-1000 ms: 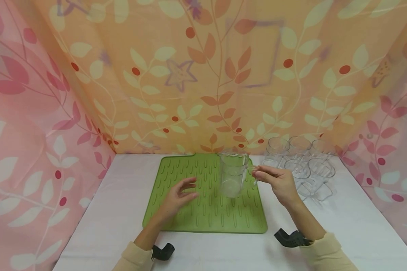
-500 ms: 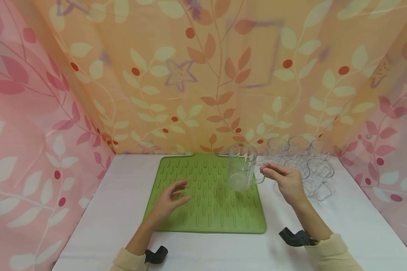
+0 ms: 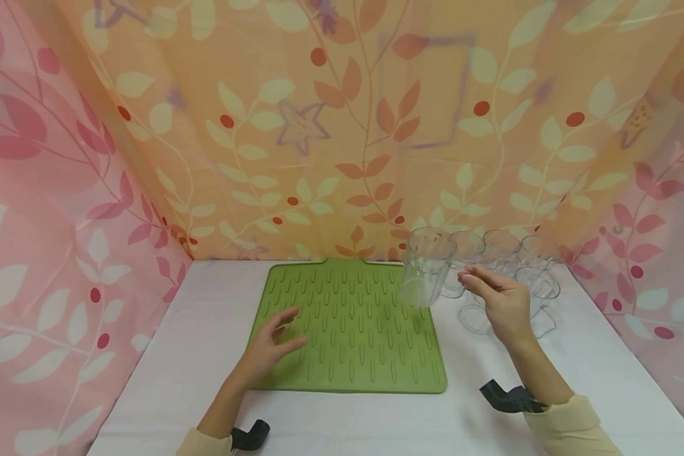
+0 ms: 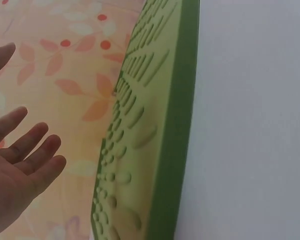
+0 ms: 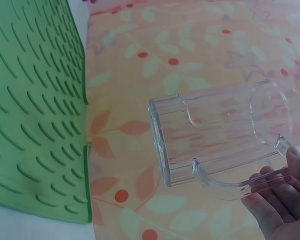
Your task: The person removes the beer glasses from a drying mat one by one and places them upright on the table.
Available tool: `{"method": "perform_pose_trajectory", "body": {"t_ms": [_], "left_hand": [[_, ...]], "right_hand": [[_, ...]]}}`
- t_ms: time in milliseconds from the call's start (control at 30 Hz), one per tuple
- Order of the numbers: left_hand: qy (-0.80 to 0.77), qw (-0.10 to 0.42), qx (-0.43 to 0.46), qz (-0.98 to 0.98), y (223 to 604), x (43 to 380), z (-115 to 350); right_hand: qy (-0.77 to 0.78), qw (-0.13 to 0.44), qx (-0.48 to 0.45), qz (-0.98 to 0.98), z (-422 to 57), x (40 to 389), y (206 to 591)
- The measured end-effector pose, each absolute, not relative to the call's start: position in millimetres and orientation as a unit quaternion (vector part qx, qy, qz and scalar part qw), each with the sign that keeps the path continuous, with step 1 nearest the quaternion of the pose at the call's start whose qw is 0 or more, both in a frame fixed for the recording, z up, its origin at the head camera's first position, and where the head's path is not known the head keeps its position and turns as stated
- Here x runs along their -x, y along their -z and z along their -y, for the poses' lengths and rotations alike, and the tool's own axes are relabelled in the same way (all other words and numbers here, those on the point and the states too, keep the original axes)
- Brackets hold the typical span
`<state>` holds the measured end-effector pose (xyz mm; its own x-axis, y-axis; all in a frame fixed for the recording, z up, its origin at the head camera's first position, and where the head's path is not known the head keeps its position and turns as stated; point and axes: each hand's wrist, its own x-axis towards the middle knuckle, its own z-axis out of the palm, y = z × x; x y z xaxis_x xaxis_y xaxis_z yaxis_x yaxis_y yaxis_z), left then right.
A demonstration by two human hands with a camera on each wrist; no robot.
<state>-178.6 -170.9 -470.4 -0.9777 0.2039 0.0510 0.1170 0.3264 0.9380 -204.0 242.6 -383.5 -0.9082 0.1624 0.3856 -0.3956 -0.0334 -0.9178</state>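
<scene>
My right hand pinches the handle of a clear mug, raised over the right rear part of the green ribbed mat. In the right wrist view the mug shows whole, with thumb and fingers on its handle. Over the mat's left side hovers my left hand, fingers spread and holding nothing. The left wrist view shows that hand with its palm bare, apart from the mat.
Several more clear mugs stand grouped at the back right of the white table, partly hidden behind my right hand. Patterned cloth walls the table at the back and on both sides.
My right hand has carried the mug up and to the right, from over the mat's middle toward the other mugs. The left hand has drawn back to the left.
</scene>
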Motion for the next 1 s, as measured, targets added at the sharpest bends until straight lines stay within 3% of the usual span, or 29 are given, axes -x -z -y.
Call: {"method": "perform_pose_trajectory", "body": {"t_ms": [533,1000], "left_hand": [[-0.504,0.008,-0.076,-0.860,479,170,196],[-0.465,0.015,-0.033,-0.884,481,162,222]], "right_hand": [[-0.711,0.284,-0.065,0.640,-270,201,370],[-0.730,0.315,-0.011,0.606,-302,194,356]]}}
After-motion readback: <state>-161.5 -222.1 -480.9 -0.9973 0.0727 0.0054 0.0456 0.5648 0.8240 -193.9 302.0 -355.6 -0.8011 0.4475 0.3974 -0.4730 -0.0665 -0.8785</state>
